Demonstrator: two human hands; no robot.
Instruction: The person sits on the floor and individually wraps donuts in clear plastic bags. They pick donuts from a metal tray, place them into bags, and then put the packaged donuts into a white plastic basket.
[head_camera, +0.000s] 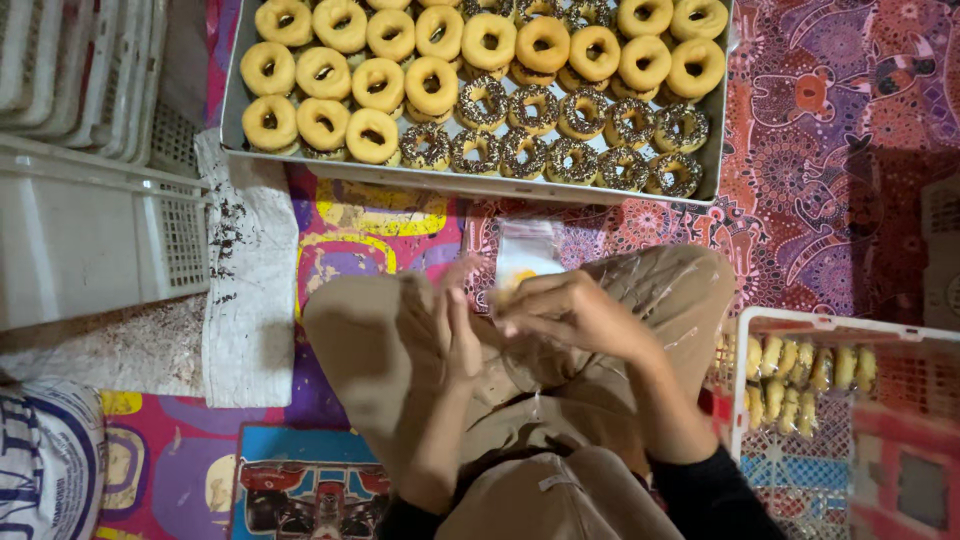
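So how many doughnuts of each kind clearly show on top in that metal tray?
Plain yellow doughnuts: 18
Chocolate-sprinkled doughnuts: 11
Total: 29, leaving out those half hidden beneath others or cut off at the picture's edge.

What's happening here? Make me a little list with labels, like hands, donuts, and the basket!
left hand: touching the clear bag, motion-blurred
right hand: gripping the clear bag, something yellow inside
metal tray: rows of plain and sprinkle-topped donuts
white basket: at the right, bagged donuts inside
floor mat: colourful patterns
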